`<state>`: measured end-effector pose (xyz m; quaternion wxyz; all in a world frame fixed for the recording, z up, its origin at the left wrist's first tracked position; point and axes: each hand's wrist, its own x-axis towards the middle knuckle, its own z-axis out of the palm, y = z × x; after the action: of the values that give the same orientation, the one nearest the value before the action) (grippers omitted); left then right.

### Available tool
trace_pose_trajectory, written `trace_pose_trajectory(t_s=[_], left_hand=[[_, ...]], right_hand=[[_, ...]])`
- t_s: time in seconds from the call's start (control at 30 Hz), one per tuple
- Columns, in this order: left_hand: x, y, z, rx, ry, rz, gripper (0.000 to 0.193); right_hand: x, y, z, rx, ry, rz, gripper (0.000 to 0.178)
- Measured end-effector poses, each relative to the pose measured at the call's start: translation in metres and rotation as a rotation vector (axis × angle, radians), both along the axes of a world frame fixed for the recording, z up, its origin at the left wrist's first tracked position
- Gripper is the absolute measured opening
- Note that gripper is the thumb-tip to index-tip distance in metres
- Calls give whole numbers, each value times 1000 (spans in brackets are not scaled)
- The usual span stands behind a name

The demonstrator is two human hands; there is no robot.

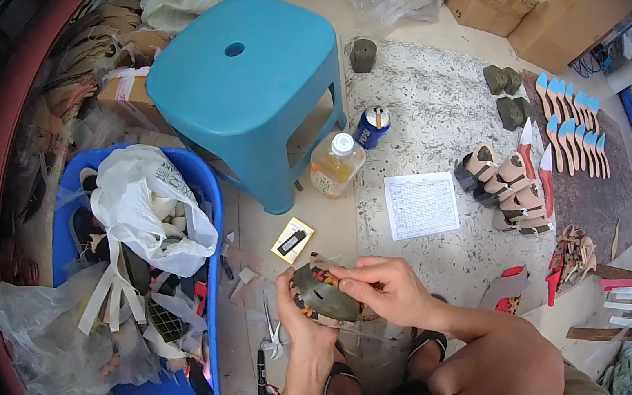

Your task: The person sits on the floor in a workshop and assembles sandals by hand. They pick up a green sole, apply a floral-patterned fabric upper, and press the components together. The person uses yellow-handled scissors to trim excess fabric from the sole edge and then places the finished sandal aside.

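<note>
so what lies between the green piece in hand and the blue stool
A yellow-edged card with a black object on it, in the head view.

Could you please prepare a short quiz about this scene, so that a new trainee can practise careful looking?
1. Open question: what does the person's left hand hold?
2. True or false: the person's right hand is lying flat on the white paper sheet.
3. Multiple choice: which thing stands beside the clear bottle with the white cap?
A) a black pen
B) a blue can
C) a cardboard box

Key
1. A dark green piece with patterned trim.
2. False: its fingers are at the patterned trim of the green piece.
3. B.
</note>
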<state>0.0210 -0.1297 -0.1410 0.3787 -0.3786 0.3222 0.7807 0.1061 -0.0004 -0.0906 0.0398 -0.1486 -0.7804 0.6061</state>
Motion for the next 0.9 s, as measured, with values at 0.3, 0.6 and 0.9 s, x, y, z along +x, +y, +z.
trace_pose_trajectory(t_s=[0.3, 0.6, 0.9], left_hand=[[-1, -3, -8, 77, 54, 118, 41], [-7, -4, 4, 115, 54, 177, 44], [-4, -3, 0, 187, 60, 212, 43]], right_hand=[[-3, -12, -21, 202, 113, -34, 35], [-10, -23, -38, -15, 106, 86, 46], [-12, -37, -34, 217, 88, 67, 50]])
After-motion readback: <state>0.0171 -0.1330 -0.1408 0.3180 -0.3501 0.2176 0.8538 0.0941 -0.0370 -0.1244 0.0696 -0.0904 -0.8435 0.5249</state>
